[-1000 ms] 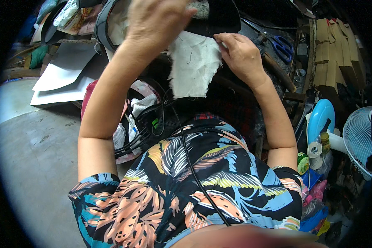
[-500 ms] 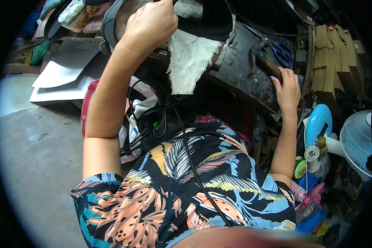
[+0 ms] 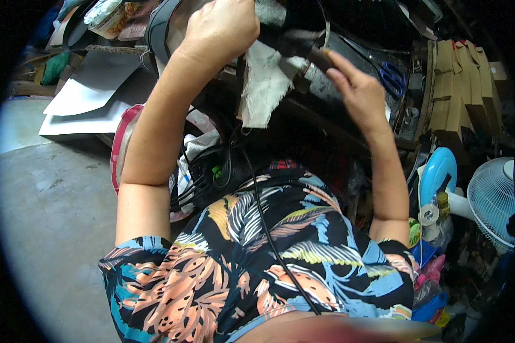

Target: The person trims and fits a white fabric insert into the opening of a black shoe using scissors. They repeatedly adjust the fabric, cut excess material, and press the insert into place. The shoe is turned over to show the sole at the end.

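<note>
My right hand [image 3: 357, 86] is wrapped round the handle of a hammer [image 3: 315, 54], raised over the bench with its dark head blurred by motion. At the top edge, my left hand [image 3: 223, 28] is closed, its fingertips partly cut off and what they grip hidden. Close to it lies a dark curved piece with a thick grey edge [image 3: 161, 31]. A white cloth piece with frayed edges [image 3: 266, 86] hangs over the bench's front edge between my hands, below the hammer head.
Blue-handled scissors [image 3: 391, 80] lie on the dark workbench [image 3: 349, 48], right of the hammer. White sheets [image 3: 91, 86] are at left, above a pink-rimmed container [image 3: 120, 148]. Folded brown cardboard [image 3: 460, 86] and a fan [image 3: 492, 194] stand at right. A black cable [image 3: 263, 211] crosses my front.
My right hand has lifted the hammer off the bench and swung it left toward the white cloth. The left hand has shifted slightly right and up.
</note>
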{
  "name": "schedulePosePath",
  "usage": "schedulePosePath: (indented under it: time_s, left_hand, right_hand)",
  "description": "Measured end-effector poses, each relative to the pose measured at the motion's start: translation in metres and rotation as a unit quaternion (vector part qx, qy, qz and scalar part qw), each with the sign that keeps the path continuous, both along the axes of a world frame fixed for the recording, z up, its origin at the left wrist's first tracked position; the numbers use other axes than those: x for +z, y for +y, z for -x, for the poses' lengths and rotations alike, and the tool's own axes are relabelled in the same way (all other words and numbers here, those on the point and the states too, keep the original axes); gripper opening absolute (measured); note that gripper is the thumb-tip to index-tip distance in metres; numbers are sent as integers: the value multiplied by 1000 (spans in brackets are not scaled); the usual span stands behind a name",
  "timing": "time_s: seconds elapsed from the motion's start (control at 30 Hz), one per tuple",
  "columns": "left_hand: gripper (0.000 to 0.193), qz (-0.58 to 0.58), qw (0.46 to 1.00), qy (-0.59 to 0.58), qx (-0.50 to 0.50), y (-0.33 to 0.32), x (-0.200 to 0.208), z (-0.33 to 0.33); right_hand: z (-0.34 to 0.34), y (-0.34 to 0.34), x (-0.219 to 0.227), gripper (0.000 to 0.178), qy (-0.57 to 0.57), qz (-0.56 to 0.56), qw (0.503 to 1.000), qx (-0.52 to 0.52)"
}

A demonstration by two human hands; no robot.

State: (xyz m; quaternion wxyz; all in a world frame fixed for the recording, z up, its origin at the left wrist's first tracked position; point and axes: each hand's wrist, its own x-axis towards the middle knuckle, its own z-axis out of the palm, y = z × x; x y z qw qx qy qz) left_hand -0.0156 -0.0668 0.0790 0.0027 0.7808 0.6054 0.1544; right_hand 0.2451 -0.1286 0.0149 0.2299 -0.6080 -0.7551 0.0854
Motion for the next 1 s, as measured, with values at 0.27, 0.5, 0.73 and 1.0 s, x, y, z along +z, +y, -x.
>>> schedulePosePath:
  time_s: [0.27,0.5,0.73,1.0]
  left_hand:
    - [25,-29,999,13,-15,2,5,0]
    - [21,-17,1000,17,-16,3,11,-3]
    - [22,-20,1000,4,-11,5,9,0]
    - [28,-32,998,-31,-34,3,7,4]
  right_hand:
    - [-16,-4,1,39,117,-148,980,58]
    - [-50,-8,16,35,19,-157,987,20]
    - [-35,-13,-3,35,-6,-105,994,0]
    - [-61,-16,9,40,305,-113,945,37]
